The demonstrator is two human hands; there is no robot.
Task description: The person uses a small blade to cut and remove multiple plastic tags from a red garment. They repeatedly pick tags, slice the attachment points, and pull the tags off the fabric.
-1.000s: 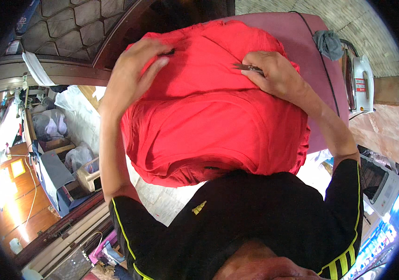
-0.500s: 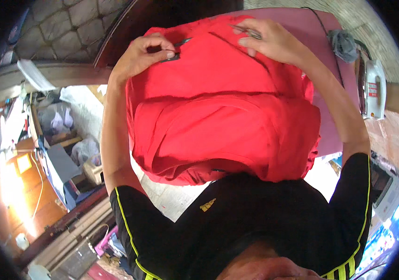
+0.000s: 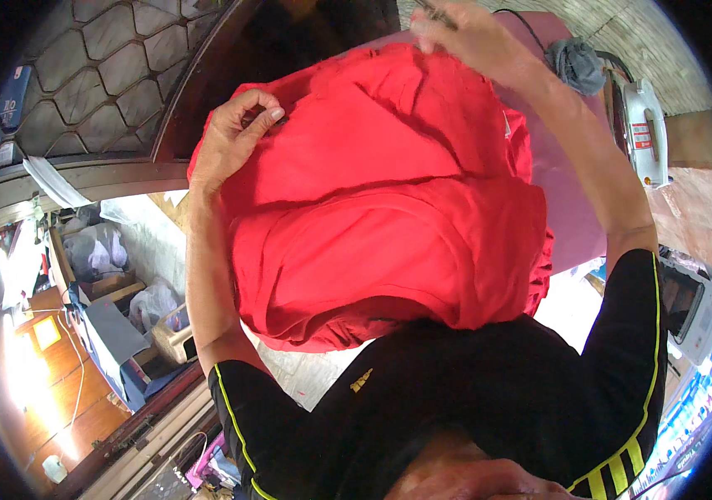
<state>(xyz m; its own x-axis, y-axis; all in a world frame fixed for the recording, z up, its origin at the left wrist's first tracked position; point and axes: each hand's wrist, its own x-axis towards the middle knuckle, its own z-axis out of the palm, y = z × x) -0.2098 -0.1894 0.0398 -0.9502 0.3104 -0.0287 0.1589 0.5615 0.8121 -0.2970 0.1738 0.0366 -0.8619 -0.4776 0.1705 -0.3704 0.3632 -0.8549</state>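
Observation:
A red garment with a round neckline lies bunched over a pink padded board, its near edge against my black shirt. At the garment's far left edge, my left hand is closed, thumb and forefinger pressed together. A small dark bit shows at those fingertips; its kind is unclear. My right hand is above the far edge of the garment, smeared by motion. Its fingers are closed on a slim metal tool, too blurred to name exactly.
A white iron stands at the board's right, beside a grey bundle and a dark cord. Beyond the left hand is a dark wooden panel next to a metal lattice. Bags and boxes crowd the lower left.
My left hand has moved left and slightly nearer to me. My right hand has gone up and away with the metal tool. The whole view has shifted a little.

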